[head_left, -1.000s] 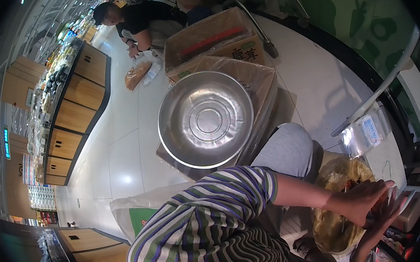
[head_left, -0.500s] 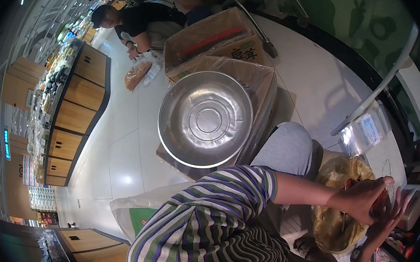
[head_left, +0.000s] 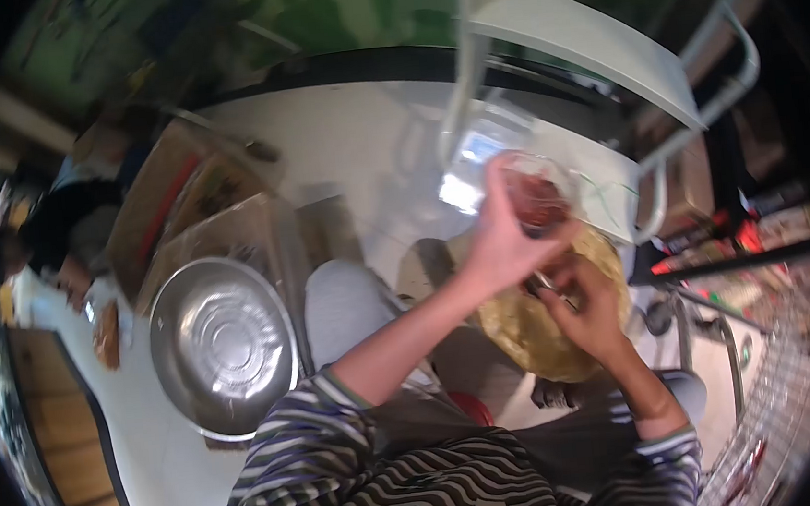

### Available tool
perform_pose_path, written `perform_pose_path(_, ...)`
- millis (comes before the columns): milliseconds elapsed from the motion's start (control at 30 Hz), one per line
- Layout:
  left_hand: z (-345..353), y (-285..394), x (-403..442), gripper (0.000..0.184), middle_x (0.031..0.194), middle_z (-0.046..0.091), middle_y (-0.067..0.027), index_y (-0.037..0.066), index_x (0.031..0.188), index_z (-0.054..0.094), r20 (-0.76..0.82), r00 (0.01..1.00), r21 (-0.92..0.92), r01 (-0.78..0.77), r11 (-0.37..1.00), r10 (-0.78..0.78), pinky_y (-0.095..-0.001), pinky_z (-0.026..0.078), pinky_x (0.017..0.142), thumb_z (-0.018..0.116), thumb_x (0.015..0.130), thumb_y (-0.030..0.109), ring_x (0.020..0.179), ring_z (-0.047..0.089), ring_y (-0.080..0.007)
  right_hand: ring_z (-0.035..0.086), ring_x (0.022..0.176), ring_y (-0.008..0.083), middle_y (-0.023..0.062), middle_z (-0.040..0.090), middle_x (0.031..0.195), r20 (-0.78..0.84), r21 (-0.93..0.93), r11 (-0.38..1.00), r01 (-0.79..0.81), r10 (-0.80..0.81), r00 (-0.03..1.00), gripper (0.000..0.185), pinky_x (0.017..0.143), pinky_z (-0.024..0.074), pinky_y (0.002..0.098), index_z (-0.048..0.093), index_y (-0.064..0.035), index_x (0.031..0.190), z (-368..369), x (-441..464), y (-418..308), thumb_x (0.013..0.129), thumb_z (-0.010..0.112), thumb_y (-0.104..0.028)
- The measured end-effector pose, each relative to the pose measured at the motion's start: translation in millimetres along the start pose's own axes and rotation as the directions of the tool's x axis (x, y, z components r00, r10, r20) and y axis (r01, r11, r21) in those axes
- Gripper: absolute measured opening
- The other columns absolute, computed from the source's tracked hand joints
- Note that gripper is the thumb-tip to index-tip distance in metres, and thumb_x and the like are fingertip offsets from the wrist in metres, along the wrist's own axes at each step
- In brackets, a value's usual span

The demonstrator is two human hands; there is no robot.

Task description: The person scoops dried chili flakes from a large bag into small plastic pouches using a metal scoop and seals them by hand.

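My left hand (head_left: 500,240) is wrapped round a clear plastic container (head_left: 541,176) with dark red contents, raised above a yellow plastic bag (head_left: 538,345). Close beneath it, my right hand (head_left: 588,306) has its fingers curled in over the bag. A small dark, partly shiny thing shows at those fingertips; motion blur hides its kind. The bag is spread wide on the floor between my legs, its inside mostly covered by my hands.
A steel basin (head_left: 225,346) rests on a cardboard box at left, beside another open box (head_left: 164,192). A person (head_left: 76,234) crouches beyond. A white step frame (head_left: 588,34) stands ahead, near clear plastic packaging (head_left: 487,145). A wire cart (head_left: 774,394) is at right.
My view has swung right, so the basin now sits farther left. My hands have come up from the bag, and the clear container with red contents now shows plainly in my left hand.
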State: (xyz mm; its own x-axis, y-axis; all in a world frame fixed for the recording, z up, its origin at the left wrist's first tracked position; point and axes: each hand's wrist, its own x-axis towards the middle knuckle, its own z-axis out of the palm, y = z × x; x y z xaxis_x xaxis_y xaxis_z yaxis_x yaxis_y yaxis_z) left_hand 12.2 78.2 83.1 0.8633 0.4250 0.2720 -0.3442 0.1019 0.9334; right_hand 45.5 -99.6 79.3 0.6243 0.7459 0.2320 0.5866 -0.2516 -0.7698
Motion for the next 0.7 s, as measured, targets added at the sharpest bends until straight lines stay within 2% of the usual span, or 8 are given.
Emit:
perform_pose_path(33, -1, 5, 1, 0.086, 0.103, 0.056, -0.0131, 0.003, 0.133, 0.022, -0.024, 1.0, 0.154, 0.001, 0.988, 0.002, -0.0331, 0.052, 0.08, 0.084, 0.073, 0.015, 0.091, 0.063, -0.0188, 0.062, 0.07, 0.0282, 0.0131, 0.06, 0.081, -0.034, 0.0, 0.999, -0.038, 0.038, 0.999, 0.02, 0.065, 0.0496, 0.0338, 0.055, -0.0001, 0.082, 3, 1, -4, 0.079, 0.073, -0.009)
perform_pose_path(100, 0, 2, 1, 0.086, 0.105, 0.057, -0.0143, 0.004, 0.133, 0.023, -0.017, 1.0, 0.093, 0.017, 0.996, -0.015, -0.0339, 0.052, 0.083, 0.084, 0.074, 0.016, 0.094, 0.063, -0.0199, 0.061, 0.068, 0.0338, 0.0152, 0.059, 0.077, -0.051, -0.027, 0.999, -0.025, 0.024, 0.998, 0.017, 0.062, 0.0491, 0.0378, 0.055, 0.0002, 0.08, 5, 2, -3, 0.081, 0.07, -0.008)
perform_pose_path(300, 2, 0, 0, 0.082, 0.106, 0.059, -0.0157, 0.002, 0.131, 0.025, -0.014, 1.0, 0.121, -0.014, 0.993, 0.016, -0.0347, 0.052, 0.085, 0.082, 0.075, 0.017, 0.096, 0.063, -0.0205, 0.057, 0.067, 0.0394, 0.0179, 0.054, 0.074, -0.011, -0.144, 0.98, 0.138, -0.141, 0.99, 0.01, 0.058, 0.0447, 0.0444, 0.053, 0.0004, 0.079, 0, -1, 1, 0.086, 0.061, -0.002)
perform_pose_path(467, 0, -1, 2, 0.079, 0.103, 0.06, -0.0143, 0.002, 0.129, 0.027, 0.009, 0.999, 0.114, -0.036, 0.993, 0.035, -0.0337, 0.052, 0.083, 0.082, 0.075, 0.018, 0.093, 0.063, -0.0187, 0.055, 0.067, 0.0405, 0.0188, 0.052, 0.075, 0.032, -0.042, 0.985, 0.168, -0.166, 0.986, 0.009, 0.058, 0.0443, 0.0447, 0.052, 0.0009, 0.081, 0, -4, 1, 0.086, 0.06, -0.001)
perform_pose_path(567, 2, -1, 2, 0.078, 0.102, 0.059, -0.0136, 0.003, 0.128, 0.027, 0.003, 0.999, 0.08, -0.047, 0.996, 0.047, -0.0317, 0.051, 0.081, 0.082, 0.075, 0.019, 0.09, 0.062, -0.0176, 0.063, 0.073, 0.032, 0.016, 0.059, 0.079, 0.079, -0.113, 0.989, 0.099, -0.09, 0.993, 0.007, 0.065, 0.0488, 0.0373, 0.056, 0.0022, 0.091, -3, -7, 0, 0.087, 0.061, -0.002)
perform_pose_path(633, 3, -4, 1, 0.079, 0.103, 0.059, -0.0139, 0.004, 0.128, 0.027, 0.001, 0.998, 0.089, -0.064, 0.994, 0.064, -0.0317, 0.051, 0.082, 0.083, 0.075, 0.019, 0.091, 0.062, -0.0177, 0.065, 0.071, 0.0307, 0.0172, 0.061, 0.082, 0.002, 0.083, 0.985, -0.152, 0.152, 0.988, 0.022, 0.059, 0.049, 0.0387, 0.052, 0.0005, 0.102, -2, -7, -7, 0.086, 0.065, -0.008)
perform_pose_path(667, 5, -5, 0, 0.079, 0.103, 0.059, -0.0139, 0.004, 0.128, 0.027, -0.001, 0.998, 0.088, -0.06, 0.994, 0.06, -0.0317, 0.051, 0.082, 0.083, 0.075, 0.019, 0.091, 0.062, -0.0177, 0.068, 0.073, 0.0263, 0.0166, 0.065, 0.088, -0.017, 0.145, 0.97, -0.193, 0.198, 0.98, 0.042, 0.061, 0.0513, 0.0359, 0.048, -0.0005, 0.116, 2, -8, -2, 0.084, 0.07, -0.014)
perform_pose_path(700, 8, -7, -2, 0.08, 0.103, 0.058, -0.0138, 0.004, 0.128, 0.026, -0.011, 1.0, 0.061, -0.022, 0.998, 0.023, -0.0319, 0.051, 0.082, 0.083, 0.074, 0.018, 0.092, 0.062, -0.018, 0.068, 0.073, 0.0263, 0.0166, 0.065, 0.088, -0.013, 0.144, 0.97, -0.197, 0.201, 0.979, 0.042, 0.061, 0.0513, 0.0359, 0.048, -0.0005, 0.116, 5, -6, -1, 0.084, 0.07, -0.014)
